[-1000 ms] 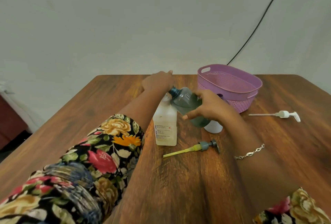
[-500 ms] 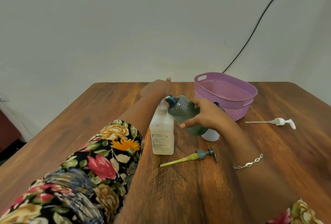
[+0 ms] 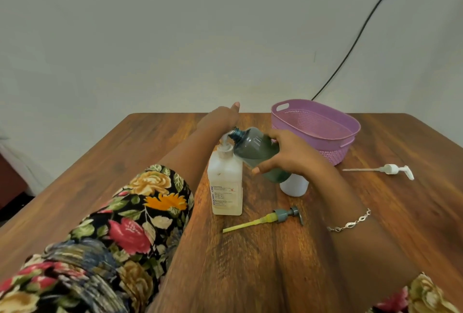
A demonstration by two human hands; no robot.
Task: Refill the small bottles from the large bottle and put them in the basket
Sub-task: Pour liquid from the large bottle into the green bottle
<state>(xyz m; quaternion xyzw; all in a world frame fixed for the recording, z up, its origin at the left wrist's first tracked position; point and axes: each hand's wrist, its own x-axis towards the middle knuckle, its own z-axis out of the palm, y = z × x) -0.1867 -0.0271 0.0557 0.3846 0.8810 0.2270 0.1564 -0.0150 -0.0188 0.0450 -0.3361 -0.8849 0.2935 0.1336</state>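
The large white bottle (image 3: 226,187) stands upright mid-table with its pump head on. My left hand (image 3: 220,120) lies flat over the pump top, fingers stretched out. My right hand (image 3: 288,156) grips a small dark green see-through bottle (image 3: 255,148), tilted with its open neck against the pump spout (image 3: 225,137). A small white bottle (image 3: 294,185) stands just behind that hand, mostly hidden. The purple basket (image 3: 350,125) sits empty at the back right.
A green-grey pump head with a yellow tube (image 3: 273,218) lies in front of the large bottle. At the right lies a white pump head with its tube (image 3: 387,169). A black cable (image 3: 358,37) runs down the wall behind the basket.
My view has tilted upward, so everything sits lower in the frame. Both hands and the tilted green bottle keep their places at the pump spout.
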